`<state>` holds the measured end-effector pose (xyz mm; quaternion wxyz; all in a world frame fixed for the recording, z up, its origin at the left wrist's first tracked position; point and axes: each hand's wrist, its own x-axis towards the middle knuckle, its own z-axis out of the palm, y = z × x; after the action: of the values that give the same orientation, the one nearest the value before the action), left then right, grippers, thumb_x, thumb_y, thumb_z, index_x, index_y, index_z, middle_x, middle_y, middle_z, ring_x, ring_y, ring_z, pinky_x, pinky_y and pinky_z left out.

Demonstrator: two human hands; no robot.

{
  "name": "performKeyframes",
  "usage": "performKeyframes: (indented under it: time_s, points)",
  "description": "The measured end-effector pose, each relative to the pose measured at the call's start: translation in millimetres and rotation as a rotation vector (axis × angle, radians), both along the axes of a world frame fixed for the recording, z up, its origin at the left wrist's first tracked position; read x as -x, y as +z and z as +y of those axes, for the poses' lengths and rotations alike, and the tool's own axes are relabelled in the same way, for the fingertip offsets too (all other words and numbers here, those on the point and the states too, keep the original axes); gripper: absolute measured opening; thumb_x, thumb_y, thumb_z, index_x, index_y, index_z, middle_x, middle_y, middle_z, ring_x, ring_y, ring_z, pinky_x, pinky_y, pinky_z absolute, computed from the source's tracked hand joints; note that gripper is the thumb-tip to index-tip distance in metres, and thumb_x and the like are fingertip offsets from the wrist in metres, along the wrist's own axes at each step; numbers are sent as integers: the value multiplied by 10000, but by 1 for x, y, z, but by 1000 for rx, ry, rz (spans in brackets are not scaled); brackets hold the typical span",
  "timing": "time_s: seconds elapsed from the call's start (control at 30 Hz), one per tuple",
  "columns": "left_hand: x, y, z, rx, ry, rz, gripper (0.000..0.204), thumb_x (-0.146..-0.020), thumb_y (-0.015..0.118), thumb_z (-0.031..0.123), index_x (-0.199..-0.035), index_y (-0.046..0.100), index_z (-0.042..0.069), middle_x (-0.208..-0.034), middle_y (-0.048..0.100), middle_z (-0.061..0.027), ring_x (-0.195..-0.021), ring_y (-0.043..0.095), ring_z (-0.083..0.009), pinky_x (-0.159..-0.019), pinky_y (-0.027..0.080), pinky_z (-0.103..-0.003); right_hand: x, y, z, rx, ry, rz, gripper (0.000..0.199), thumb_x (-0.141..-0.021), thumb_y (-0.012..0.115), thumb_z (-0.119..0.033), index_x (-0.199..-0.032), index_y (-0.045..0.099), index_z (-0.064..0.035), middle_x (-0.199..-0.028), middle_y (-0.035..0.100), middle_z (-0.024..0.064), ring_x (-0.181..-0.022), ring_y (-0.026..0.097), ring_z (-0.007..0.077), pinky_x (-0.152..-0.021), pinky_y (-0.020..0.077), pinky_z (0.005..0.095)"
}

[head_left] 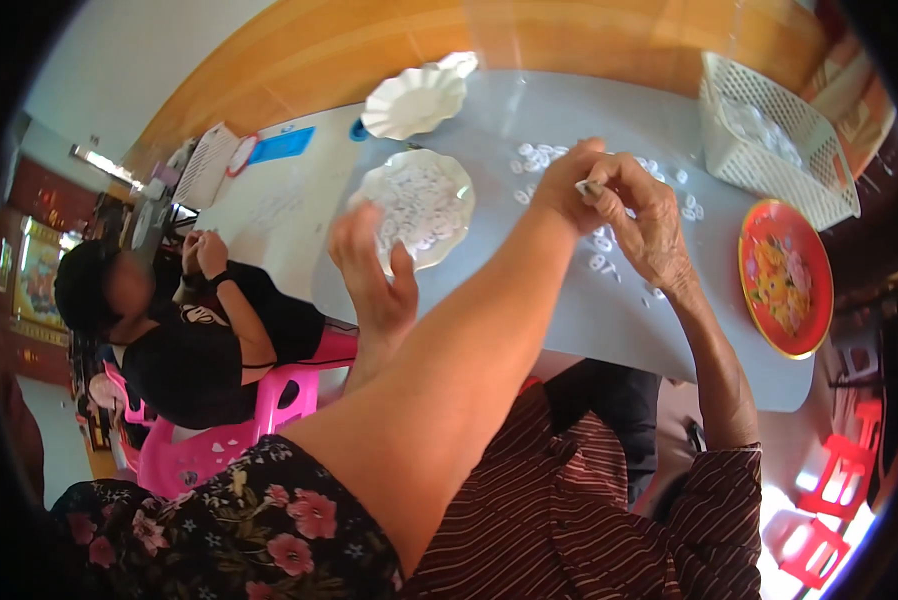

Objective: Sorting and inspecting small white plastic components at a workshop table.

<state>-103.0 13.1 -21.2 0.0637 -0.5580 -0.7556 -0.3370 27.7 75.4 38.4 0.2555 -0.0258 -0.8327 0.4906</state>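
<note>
My left hand [374,270] is held open at the near edge of a white scalloped bowl [461,225], its fingers apart and slightly blurred. Small white ring-like pieces [417,205] fill that bowl. My right arm reaches across the grey table to the right. At its end my right hand [566,190] is curled closed, its fingertips mostly hidden. Against it is the hand [654,220] of a person in a striped shirt, pinching a small whitish piece [589,188] between the two hands. Loose white oval pieces [601,240] lie on the table around them.
An empty cream scalloped dish [414,103] stands at the back. To the right are a white perforated basket [769,145] and a red floral tray [786,280]. A person in black [184,350] sits at left beside a pink chair [204,455]. Red stools [839,480] stand at lower right.
</note>
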Motion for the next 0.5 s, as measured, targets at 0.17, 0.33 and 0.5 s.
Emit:
performKeyframes:
  time_s: [0.17,0.33,0.5]
  points:
    - [-7,16,-32,285,343,-49,172,-784,563,113,-925,618,32,-896,619,-127,-1030,558,-256,-926,449,-321,17,0,-12,159,72,104,113,-887,583,-108,-864,534,-9,-816,625,66,-682,559,120,-648,478,273]
    - [-3,60,-73,446,476,280,187,-792,541,137,-797,721,88,-936,655,-51,-1017,549,-203,-980,390,-302,18,-1,-5,234,119,84,101,-921,544,-110,-882,526,-20,-1019,609,81,-664,515,71,-617,456,222]
    - [14,100,-99,884,319,647,232,-821,515,197,-808,744,161,-862,689,38,-985,531,-154,-915,382,-309,22,-14,6,264,100,45,110,-919,550,-105,-859,534,-14,-992,615,74,-648,505,61,-590,444,208]
